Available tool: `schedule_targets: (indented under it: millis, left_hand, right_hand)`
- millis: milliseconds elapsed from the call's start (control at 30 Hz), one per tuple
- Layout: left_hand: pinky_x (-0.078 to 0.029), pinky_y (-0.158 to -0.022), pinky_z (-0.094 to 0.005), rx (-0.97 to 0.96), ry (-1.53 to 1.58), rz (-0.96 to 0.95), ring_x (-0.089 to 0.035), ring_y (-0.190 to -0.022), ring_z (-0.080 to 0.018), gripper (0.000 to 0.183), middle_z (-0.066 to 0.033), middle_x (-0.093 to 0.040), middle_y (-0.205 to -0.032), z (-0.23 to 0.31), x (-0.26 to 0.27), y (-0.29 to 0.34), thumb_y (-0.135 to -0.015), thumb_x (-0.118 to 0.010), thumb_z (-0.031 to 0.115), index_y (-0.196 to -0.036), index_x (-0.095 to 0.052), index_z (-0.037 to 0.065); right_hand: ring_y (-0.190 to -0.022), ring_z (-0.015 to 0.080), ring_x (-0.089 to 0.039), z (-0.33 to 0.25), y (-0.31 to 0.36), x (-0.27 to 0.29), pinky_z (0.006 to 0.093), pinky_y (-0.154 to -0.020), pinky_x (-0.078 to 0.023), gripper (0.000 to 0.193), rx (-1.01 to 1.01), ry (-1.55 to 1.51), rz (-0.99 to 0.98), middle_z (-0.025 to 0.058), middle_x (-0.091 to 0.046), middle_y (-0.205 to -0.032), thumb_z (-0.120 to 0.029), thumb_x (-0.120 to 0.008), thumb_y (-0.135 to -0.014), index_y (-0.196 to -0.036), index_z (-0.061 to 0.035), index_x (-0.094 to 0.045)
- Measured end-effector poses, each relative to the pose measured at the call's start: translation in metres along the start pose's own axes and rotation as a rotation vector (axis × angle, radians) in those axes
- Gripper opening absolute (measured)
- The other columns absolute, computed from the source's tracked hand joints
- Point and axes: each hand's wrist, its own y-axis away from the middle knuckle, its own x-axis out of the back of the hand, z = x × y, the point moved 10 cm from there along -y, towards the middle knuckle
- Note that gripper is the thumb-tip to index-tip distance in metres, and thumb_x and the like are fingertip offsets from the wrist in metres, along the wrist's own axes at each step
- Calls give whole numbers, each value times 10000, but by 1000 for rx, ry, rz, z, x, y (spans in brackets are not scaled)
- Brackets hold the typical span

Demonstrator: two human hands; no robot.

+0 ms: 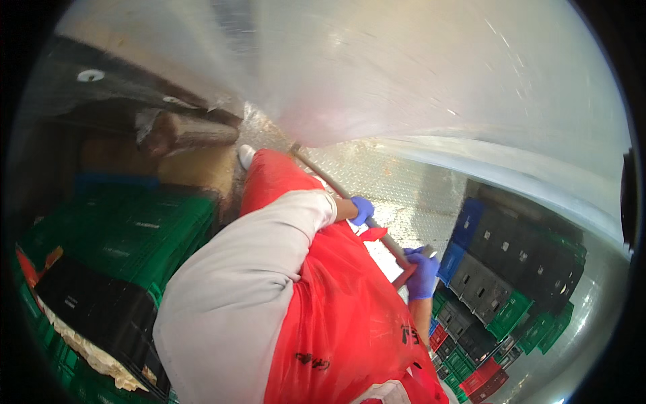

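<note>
A long thin pole (328, 179) runs slantwise across the front of my red apron, down toward the metal floor. My left hand (363, 210), in a purple glove, is closed around its middle part. My right hand (422, 273), gloved the same way, is closed at the pole's near end, where a crosswise handle (405, 276) shows in part. The pole's far end lies close to a red-clad leg and a white shoe (247, 156); what it ends in cannot be made out.
Green and black crates (128, 236) are stacked at left, beside a brown cylindrical post (182, 132). Black, blue, green and red crates (484, 283) stand stacked at right. A pale, shiny wall (437, 81) curves over the far side. The floor (417, 205) is patterned metal plate.
</note>
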Motion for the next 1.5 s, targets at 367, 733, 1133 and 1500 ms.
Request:
schedule_targets:
  millis: [367,733,1133,1500]
  left_hand:
    - [-587,-885,-474,285,-336,-113,-724,-1106,-326,313,-131,-748,-1197,-108,-46,-49,-901,-672,268,-1168,-775,141]
    - [-573,-919,-460,23,-543,-289,-720,-1041,-365,286,-162,-753,-1085,-36,-24,-33,-773,-722,196,-1045,-790,144]
    - [-602,-842,-463,-393,-582,-785,-740,-1022,-339,278,-140,-769,-1082,179,-255,-71,-770,-787,205,-1041,-806,144]
    - [-561,-899,-509,-517,-825,-738,-737,-1073,-305,205,-63,-775,-1121,125,-324,-131,-884,-723,190,-1071,-804,172]
  right_hand:
    - [-851,272,-698,205,-102,5,384,-704,-562,283,-266,-313,79,167,-718,-941,-118,-686,-851,-1036,95,-715]
    - [-749,261,-690,139,-29,19,400,-634,-612,227,-240,-468,55,146,-680,-890,-14,-737,-764,-958,37,-630]
    - [-518,217,-571,244,178,169,372,-454,-517,185,-533,-655,755,111,-605,-754,-123,-676,-823,-961,-12,-623]
    - [-495,303,-608,339,145,108,416,-428,-520,257,-505,-1133,901,185,-652,-860,-76,-607,-835,-1068,32,-600]
